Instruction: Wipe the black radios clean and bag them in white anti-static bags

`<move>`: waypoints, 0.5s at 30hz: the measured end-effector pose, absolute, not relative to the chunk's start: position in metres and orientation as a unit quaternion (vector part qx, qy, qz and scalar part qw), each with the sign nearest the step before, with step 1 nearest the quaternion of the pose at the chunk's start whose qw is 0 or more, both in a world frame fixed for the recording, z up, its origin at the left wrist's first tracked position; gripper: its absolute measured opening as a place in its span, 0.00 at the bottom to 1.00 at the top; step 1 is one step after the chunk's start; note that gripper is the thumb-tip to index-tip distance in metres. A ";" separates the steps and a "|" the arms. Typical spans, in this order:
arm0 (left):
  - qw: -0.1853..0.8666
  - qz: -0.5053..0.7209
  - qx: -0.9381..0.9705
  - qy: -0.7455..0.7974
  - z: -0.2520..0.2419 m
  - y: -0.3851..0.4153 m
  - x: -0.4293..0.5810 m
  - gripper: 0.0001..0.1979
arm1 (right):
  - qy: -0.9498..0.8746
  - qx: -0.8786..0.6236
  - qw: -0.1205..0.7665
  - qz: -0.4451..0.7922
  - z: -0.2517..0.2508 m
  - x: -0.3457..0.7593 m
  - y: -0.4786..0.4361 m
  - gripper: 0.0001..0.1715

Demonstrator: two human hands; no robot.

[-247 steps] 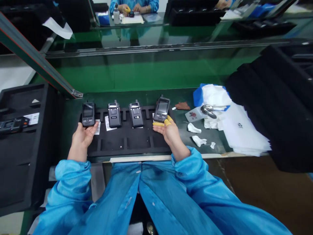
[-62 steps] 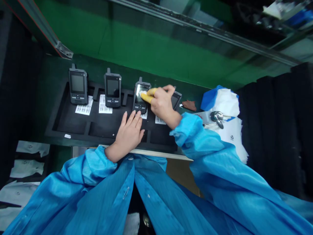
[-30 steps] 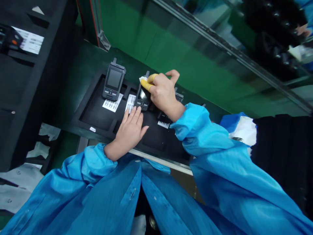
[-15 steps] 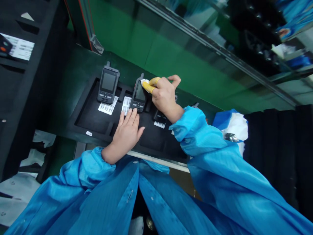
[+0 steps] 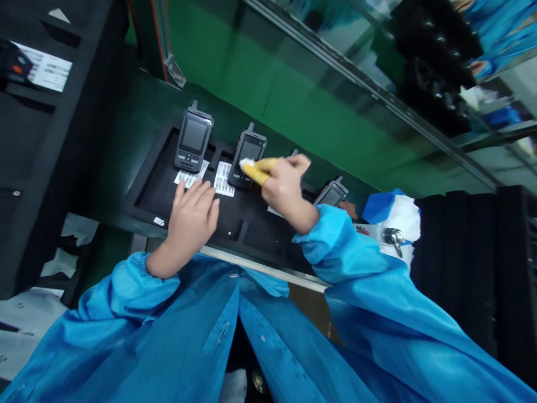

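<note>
Yellow finger covers sheathe two fingers of my right hand (image 5: 286, 180), which pinches a small white wad of wipe (image 5: 246, 163). The wad is at the lower part of the second handheld radio's (image 5: 252, 148) screen side. My left hand (image 5: 193, 215) lies flat with fingers stretched out, holding nothing, its fingertips by the barcode label (image 5: 183, 177) below the first handheld radio (image 5: 193, 136). Another barcode label (image 5: 224, 180) sits beside the second radio. A third radio is mostly hidden behind my right hand; another radio (image 5: 333, 192) stands farther right. All rest on a black foam tray (image 5: 161, 197).
A blue and white package (image 5: 388, 208) with a metal-topped item (image 5: 394, 238) is at the right, before upright black foam trays (image 5: 457, 246). Stacked black trays (image 5: 94, 84) rise on the left. A green panel (image 5: 289, 95) borders the back; a co-worker's blue sleeve (image 5: 509, 28) shows beyond.
My right hand has moved the wipe down the second radio from its top. My left hand has left that radio's lower edge and shifted left toward the first radio.
</note>
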State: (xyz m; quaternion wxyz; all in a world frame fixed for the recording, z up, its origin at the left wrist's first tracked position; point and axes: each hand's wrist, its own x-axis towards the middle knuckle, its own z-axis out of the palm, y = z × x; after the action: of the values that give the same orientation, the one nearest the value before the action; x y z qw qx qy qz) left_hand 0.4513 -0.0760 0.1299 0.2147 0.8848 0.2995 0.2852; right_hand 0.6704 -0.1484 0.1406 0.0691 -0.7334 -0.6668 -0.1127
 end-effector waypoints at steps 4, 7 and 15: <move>0.203 0.269 0.874 0.349 0.129 -0.054 0.435 0.15 | -0.622 -0.771 0.075 -0.115 0.136 0.679 -0.137 0.26; 0.194 0.251 0.883 0.346 0.126 -0.048 0.430 0.16 | -0.700 -0.707 0.045 -0.090 0.129 0.666 -0.147 0.25; 0.183 0.174 0.916 0.313 0.129 -0.050 0.435 0.20 | -0.704 -0.698 0.089 -0.098 0.162 0.649 -0.062 0.27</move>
State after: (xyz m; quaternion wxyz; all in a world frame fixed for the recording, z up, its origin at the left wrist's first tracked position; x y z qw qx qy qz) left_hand 0.4353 -0.0502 0.1290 0.1830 0.9156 0.3130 0.1736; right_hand 0.6488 -0.0622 0.1623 0.0893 -0.6979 -0.7038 -0.0984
